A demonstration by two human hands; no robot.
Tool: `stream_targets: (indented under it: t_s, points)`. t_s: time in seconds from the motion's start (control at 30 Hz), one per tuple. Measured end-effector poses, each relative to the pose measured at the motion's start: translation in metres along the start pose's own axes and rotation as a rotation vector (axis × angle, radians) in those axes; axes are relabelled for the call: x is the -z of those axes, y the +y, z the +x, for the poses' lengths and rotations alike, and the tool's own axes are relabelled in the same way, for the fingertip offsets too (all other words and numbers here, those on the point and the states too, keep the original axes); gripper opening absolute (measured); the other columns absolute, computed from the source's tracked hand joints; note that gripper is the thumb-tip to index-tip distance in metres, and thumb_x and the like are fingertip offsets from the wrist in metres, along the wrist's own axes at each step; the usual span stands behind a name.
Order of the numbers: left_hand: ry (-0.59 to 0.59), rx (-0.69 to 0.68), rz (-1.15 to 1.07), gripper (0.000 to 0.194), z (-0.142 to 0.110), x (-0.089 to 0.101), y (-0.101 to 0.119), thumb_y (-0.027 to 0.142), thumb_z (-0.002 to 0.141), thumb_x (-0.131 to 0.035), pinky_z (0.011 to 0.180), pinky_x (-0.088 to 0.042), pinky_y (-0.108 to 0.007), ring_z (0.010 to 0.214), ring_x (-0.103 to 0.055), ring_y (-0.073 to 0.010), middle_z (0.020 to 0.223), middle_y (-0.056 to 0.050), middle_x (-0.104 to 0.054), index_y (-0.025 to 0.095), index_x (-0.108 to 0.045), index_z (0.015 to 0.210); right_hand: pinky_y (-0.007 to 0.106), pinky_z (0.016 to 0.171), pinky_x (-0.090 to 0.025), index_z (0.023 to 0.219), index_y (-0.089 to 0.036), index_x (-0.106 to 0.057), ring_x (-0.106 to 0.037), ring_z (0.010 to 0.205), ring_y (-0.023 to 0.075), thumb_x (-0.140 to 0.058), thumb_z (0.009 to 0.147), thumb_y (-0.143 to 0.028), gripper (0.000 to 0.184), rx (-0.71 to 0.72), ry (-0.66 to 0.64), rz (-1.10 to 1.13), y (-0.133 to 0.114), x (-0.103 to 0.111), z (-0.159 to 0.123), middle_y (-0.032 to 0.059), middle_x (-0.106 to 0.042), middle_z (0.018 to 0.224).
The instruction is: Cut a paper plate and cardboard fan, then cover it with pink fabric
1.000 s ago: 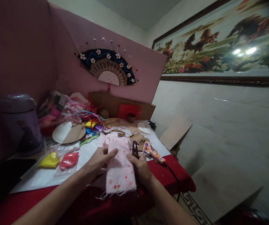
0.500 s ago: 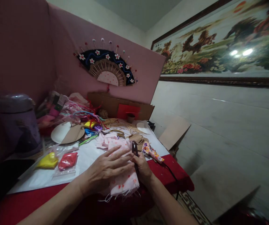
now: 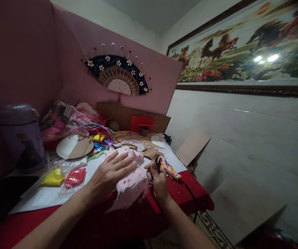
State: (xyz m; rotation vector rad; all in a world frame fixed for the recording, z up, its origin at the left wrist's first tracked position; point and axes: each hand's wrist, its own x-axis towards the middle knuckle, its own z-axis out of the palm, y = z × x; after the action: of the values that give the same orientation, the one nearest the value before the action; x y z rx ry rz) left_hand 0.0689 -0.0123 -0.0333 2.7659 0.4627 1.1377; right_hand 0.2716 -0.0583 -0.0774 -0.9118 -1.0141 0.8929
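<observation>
A piece of pink cloth (image 3: pixel 132 185) with small red flowers lies on the table's front part, its frayed end hanging over the edge. My left hand (image 3: pixel 111 173) rests flat on it with the fingers spread. Just to the right, my right hand (image 3: pixel 158 181) is closed round small black scissors (image 3: pixel 157 163), whose tips point up and away from me. A flower-patterned glue gun (image 3: pixel 169 168) lies right behind that hand, its black cord trailing off the table.
A red cloth (image 3: pixel 190 193) and white sheet (image 3: pixel 47 193) cover the table. Yellow (image 3: pixel 52 177) and red (image 3: pixel 75 177) bagged lumps lie at left, with a purple pot (image 3: pixel 21 133), round card discs (image 3: pixel 72 147), yarn, sticks and a cardboard box (image 3: pixel 138 119) behind. A decorated fan (image 3: pixel 117 74) hangs above.
My left hand went from pinching the cloth's edge to lying flat on it. The cloth slid toward the table and crumpled. My right hand with the scissors shifted slightly right and away.
</observation>
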Motion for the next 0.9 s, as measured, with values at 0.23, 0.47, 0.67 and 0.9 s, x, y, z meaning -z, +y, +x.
stream_targets:
  t_s: [0.23,0.47,0.67,0.9]
  points:
    - [0.015,0.127,0.054,0.047,0.010,0.015,0.002,0.013,0.084,-0.048,0.103,-0.026,-0.054,0.123,-0.047,-0.0303,0.130,-0.005,-0.059,0.034,-0.056,0.126,0.023,0.050,-0.030,0.104,-0.021,-0.059,-0.043,0.052,0.0134,-0.072,0.069,-0.043,0.043,0.198,-0.103,-0.518,0.005,-0.009,-0.014,-0.0027,-0.053,0.059]
    - [0.091,0.414,-0.136,0.042,0.034,0.032,0.015,0.010,0.077,-0.054,0.096,-0.037,-0.048,0.108,-0.058,-0.0302,0.116,-0.006,-0.068,0.031,-0.068,0.111,0.025,0.055,-0.037,0.073,-0.021,-0.067,-0.054,0.060,0.0171,-0.053,0.069,-0.016,0.015,0.239,0.037,-0.910,-0.041,-0.006,0.038,0.0006,-0.064,0.064]
    - [0.490,1.010,-1.238,0.019,0.051,0.027,0.013,0.012,0.071,-0.066,0.067,-0.054,-0.037,0.070,-0.068,-0.0246,0.080,-0.011,-0.073,0.012,-0.069,0.090,0.025,0.072,-0.046,0.101,-0.020,-0.067,-0.062,0.079,0.0168,-0.056,0.069,-0.011,0.035,0.367,-0.102,-0.835,-0.113,-0.058,0.121,0.0032,-0.069,0.100]
    - [0.837,1.299,-1.719,0.037,0.018,0.006,-0.007,0.005,0.086,-0.044,0.063,-0.057,-0.041,0.065,-0.070,-0.0241,0.074,-0.010,-0.071,0.012,-0.052,0.121,0.019,0.040,-0.038,0.090,-0.011,-0.065,-0.051,0.039,0.0100,-0.054,0.078,-0.020,0.018,0.012,-0.172,-0.705,-0.062,-0.064,0.091,0.0047,-0.068,0.061]
